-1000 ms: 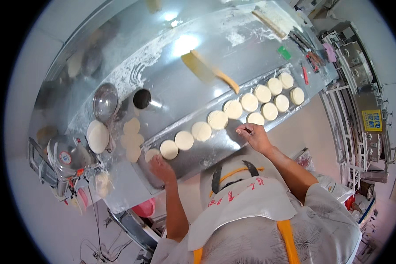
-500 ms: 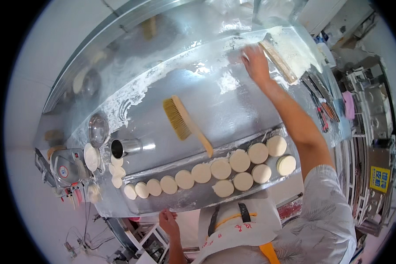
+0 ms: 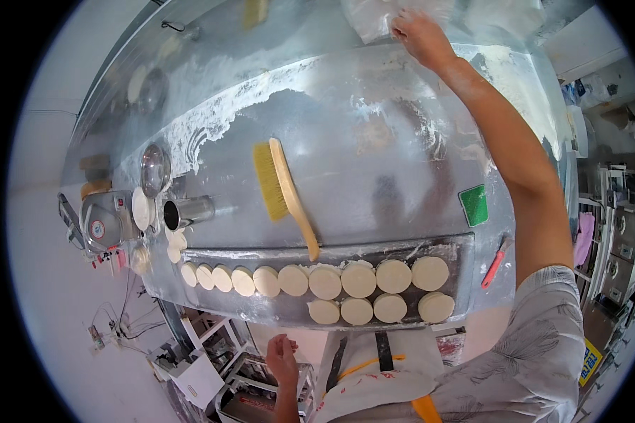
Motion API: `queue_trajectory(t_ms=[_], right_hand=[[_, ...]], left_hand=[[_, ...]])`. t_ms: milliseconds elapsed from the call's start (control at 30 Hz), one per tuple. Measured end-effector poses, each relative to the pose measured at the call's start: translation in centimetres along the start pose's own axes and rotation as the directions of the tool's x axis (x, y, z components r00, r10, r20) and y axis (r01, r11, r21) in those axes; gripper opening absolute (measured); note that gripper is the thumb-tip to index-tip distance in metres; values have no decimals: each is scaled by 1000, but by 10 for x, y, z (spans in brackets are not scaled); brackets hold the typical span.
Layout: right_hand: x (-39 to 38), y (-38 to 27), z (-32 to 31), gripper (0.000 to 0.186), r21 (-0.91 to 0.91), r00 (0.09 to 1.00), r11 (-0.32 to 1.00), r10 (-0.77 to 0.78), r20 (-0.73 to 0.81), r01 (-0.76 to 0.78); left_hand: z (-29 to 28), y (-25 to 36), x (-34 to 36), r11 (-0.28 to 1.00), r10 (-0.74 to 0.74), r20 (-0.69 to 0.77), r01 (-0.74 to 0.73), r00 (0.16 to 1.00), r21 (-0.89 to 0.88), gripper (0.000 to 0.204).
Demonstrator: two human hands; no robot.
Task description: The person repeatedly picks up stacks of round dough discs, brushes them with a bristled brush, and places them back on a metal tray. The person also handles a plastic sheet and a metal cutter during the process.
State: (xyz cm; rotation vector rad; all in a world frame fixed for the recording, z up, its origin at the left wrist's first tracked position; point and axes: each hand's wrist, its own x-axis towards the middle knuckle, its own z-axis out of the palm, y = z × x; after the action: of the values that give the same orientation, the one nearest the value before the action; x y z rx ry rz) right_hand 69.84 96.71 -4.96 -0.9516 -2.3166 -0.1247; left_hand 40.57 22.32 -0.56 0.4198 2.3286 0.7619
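At the far back, my right hand (image 3: 422,37) is closed with its fingertips on a clear plastic sheet (image 3: 365,20); the exact grip is partly hidden. Below the near table edge hangs my left hand (image 3: 282,358), its fingers curled and nothing visible in them. A wooden-handled brush (image 3: 282,183) with yellowish bristles lies mid-table. Nearer me, round white dough pieces (image 3: 358,280) form two rows on a dark, floured tray (image 3: 463,261). My right forearm covers part of the table's right side.
At the left sit a steel cup (image 3: 189,211), a clear bowl (image 3: 155,169) and a grey scale (image 3: 107,220). To the right lie a green pad (image 3: 474,205) and a red-handled tool (image 3: 497,264). White flour (image 3: 208,127) streaks the metal table (image 3: 360,187).
My right hand has moved from beside the wooden bar to the plastic sheet at the back. The view has shifted; the green pad now shows, and my arm covers the bar's place.
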Motion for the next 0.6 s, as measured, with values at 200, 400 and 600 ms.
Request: queue_trajectory(t_ms=[200,400,600], right_hand=[[5,-5,-30,28,303,992,949,63,107,-93],[-11,-36,-64,22,453,986,877,159,38,-159],[-97,-153,-76,14,294,983,942,125,132,-159]], left_hand=[[15,20,-7,998,47,45,-46,998,-32,14],[14,48,-13,994,90,88,-84,992,-69,13],[79,118,-12,946,179,374,-54,910,-321,24]])
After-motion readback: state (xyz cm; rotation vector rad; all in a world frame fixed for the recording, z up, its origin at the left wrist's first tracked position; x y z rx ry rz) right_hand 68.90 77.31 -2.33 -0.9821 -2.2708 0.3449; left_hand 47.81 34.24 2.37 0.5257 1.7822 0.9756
